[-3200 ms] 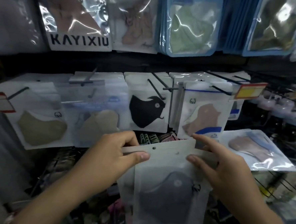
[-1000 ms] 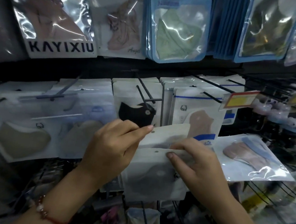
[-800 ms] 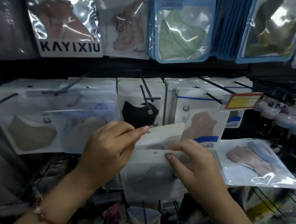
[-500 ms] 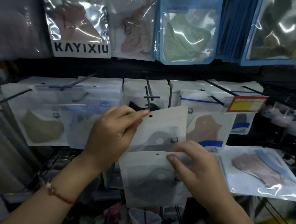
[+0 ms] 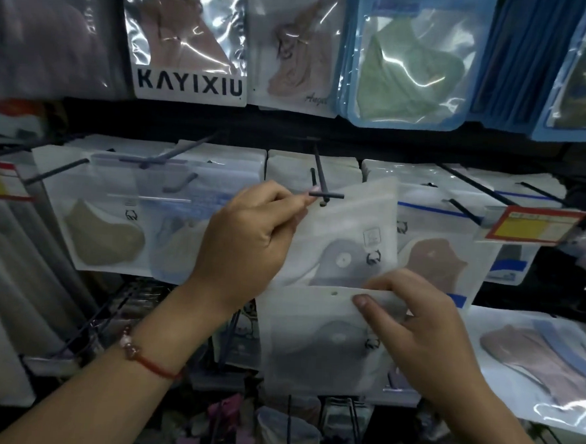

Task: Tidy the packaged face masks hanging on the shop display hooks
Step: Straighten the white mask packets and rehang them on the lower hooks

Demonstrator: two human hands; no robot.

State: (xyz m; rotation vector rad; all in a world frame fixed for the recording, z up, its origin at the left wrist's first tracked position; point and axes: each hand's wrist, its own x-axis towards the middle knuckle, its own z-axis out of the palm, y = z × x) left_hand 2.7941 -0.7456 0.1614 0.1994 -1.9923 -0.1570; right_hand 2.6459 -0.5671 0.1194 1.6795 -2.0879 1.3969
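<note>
Left-hand fingers (image 5: pixel 286 200) pinch the top-left corner of the upper mask pack (image 5: pixel 349 235), thumb under, index on top. Right-hand fingers (image 5: pixel 365 300) clamp the top edge of the lower mask pack (image 5: pixel 315 340), thumb on the front face next to its punched hole.

Key relation: the upper pack's hang hole sits just off the left fingertips, to their right, almost touching the tip of the centre display hook (image 5: pixel 321 185). Hook rod runs out from the back wall toward the camera, ending in a short crossbar. Pack's long edge is tilted, left corner raised toward the hook tip. Can't tell whether the hole is already over the tip or just short of it. Left hand (image 5: pixel 245 243) is the nearer one and, I'd guess, does the threading; right hand (image 5: pixel 415 332) is below and to the right, parking the second pack.

Lower pack hangs flat below the upper one, overlapping its bottom edge.

Outward: more white mask packs on hooks either side of the left fingers, beige mask pack (image 5: pixel 102 230) to the left, brown mask pack (image 5: pixel 433 261) right. Yellow price tag (image 5: pixel 528 226) further right. Glossy packs on the row above.
</note>
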